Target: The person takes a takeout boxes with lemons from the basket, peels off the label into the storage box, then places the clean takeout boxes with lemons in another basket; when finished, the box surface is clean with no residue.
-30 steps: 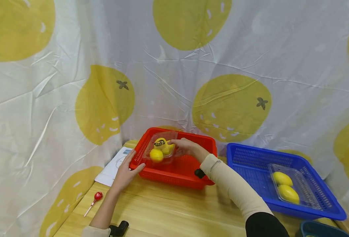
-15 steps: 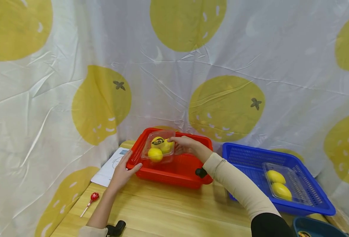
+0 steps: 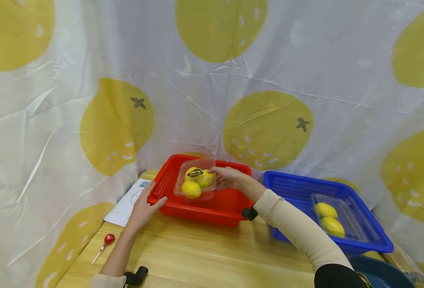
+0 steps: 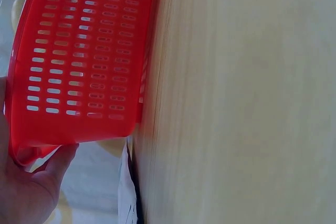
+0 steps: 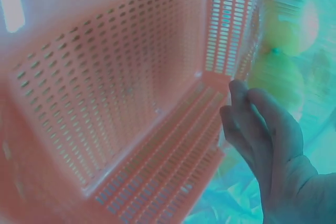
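Note:
In the head view, my right hand pinches the right edge of a clear plastic box of lemons, thumb on top, fingers partly hidden below. Several yellow lemons lie inside under a black printed label. The box is held tilted over the left part of the red basket. My left hand holds that basket's near left corner, thumb over the front rim. The left wrist view shows the hand around the rim corner of the basket. In the right wrist view, the fingers meet the blurred box.
To the right stands a blue basket with another clear box of lemons. A dark teal bowl is at the lower right. A red lollipop and a white paper lie at left. A lemon-print curtain hangs behind.
The head view has turned slightly right. My right hand has moved the box of lemons a little to the right over the red basket. My left hand stays at the basket's corner.

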Motion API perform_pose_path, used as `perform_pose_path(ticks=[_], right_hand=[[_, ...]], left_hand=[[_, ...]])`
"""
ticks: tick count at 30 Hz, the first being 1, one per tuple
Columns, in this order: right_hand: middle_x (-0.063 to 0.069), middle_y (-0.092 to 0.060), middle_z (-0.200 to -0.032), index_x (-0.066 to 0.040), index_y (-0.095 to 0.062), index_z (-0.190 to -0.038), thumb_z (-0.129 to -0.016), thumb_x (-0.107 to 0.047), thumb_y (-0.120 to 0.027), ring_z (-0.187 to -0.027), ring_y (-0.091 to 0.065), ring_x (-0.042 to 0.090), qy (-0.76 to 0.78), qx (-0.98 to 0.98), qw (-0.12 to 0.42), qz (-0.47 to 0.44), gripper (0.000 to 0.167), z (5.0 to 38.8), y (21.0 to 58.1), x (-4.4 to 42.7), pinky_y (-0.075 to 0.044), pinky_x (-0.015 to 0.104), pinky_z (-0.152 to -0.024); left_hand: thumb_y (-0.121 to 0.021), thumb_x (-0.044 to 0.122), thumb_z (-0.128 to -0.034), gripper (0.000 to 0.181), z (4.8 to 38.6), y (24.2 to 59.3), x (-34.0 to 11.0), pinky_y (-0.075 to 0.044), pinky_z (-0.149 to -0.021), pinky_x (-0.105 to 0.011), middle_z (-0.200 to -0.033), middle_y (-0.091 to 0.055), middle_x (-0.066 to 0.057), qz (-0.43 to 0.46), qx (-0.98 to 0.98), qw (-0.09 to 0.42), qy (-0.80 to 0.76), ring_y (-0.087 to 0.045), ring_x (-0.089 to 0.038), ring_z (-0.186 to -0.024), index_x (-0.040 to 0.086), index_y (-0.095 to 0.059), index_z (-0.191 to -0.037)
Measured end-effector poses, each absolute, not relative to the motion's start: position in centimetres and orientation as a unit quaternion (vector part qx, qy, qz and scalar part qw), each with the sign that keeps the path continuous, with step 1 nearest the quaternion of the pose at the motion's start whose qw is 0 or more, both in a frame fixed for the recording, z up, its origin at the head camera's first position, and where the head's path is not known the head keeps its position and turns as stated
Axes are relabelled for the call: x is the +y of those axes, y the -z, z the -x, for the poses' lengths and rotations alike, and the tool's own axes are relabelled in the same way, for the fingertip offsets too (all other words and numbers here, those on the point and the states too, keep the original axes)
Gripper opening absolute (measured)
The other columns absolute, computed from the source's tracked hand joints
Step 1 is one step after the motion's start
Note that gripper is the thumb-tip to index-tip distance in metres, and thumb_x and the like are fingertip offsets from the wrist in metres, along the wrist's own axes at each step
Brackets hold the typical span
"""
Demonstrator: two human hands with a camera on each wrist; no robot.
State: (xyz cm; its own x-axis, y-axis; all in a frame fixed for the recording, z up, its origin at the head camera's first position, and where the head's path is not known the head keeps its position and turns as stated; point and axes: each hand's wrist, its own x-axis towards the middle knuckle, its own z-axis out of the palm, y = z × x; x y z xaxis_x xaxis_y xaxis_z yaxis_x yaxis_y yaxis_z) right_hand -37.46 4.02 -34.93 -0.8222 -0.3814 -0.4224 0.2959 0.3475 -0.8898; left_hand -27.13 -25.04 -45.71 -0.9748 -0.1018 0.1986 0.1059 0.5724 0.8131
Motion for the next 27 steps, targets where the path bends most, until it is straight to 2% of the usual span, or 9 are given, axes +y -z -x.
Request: perform_pose_path(ticks=[4, 6, 14, 23, 27], right_hand=[[0.005, -0.064, -0.067, -0.008, -0.063, -0.077, -0.090, -0.037, -0.060, -0.060, -0.065, 0.015, 0.568, 0.769, 0.291, 0.030, 0.032, 36.6, 34.6, 5.1, -0.060, 0.027, -0.065], [0.003, -0.063, -0.065, -0.009, -0.063, -0.074, -0.091, -0.036, -0.060, -0.058, -0.064, 0.014, 0.567, 0.772, 0.286, 0.029, 0.032, 36.2, 34.4, 5.6, -0.059, 0.026, -0.063], [0.005, -0.067, -0.073, -0.006, -0.065, -0.090, -0.090, -0.038, -0.060, -0.063, -0.068, 0.014, 0.578, 0.775, 0.254, 0.005, 0.033, 34.3, 34.4, 7.4, -0.061, 0.030, -0.068], [0.001, -0.059, -0.066, -0.009, -0.061, -0.076, -0.089, -0.040, -0.060, -0.061, -0.063, 0.014, 0.588, 0.777, 0.227, -0.012, 0.034, 31.7, 34.6, 9.6, -0.060, 0.026, -0.063], [0.001, -0.060, -0.068, -0.007, -0.063, -0.077, -0.090, -0.041, -0.059, -0.062, -0.062, 0.014, 0.593, 0.773, 0.226, -0.017, 0.037, 30.3, 34.4, 10.6, -0.059, 0.024, -0.063]], left_hand=[[-0.063, 0.043, -0.0921, 0.081, 27.2, 45.8, -25.1, -0.031, -0.113, -0.062, -0.163, -0.019, -0.012, 0.005, -0.880, 0.113, 0.462, -0.024, -0.039, -0.146, 0.010, -0.024, -0.155], [-0.062, 0.044, -0.0920, 0.082, 27.2, 45.8, -25.1, -0.031, -0.113, -0.062, -0.163, -0.019, -0.012, 0.006, -0.880, 0.112, 0.462, -0.024, -0.040, -0.146, 0.010, -0.024, -0.155], [-0.062, 0.043, -0.0928, 0.082, 27.0, 45.6, -25.4, -0.029, -0.113, -0.064, -0.163, -0.018, -0.014, 0.008, -0.884, 0.112, 0.455, -0.024, -0.042, -0.146, 0.009, -0.021, -0.156], [-0.061, 0.044, -0.0931, 0.083, 27.2, 45.5, -25.3, -0.026, -0.111, -0.068, -0.163, -0.017, -0.017, 0.018, -0.890, 0.103, 0.445, -0.023, -0.045, -0.145, 0.007, -0.020, -0.156], [-0.061, 0.043, -0.0932, 0.083, 27.4, 45.4, -25.2, -0.025, -0.110, -0.071, -0.163, -0.017, -0.018, 0.023, -0.890, 0.105, 0.444, -0.022, -0.046, -0.145, 0.007, -0.020, -0.156]])
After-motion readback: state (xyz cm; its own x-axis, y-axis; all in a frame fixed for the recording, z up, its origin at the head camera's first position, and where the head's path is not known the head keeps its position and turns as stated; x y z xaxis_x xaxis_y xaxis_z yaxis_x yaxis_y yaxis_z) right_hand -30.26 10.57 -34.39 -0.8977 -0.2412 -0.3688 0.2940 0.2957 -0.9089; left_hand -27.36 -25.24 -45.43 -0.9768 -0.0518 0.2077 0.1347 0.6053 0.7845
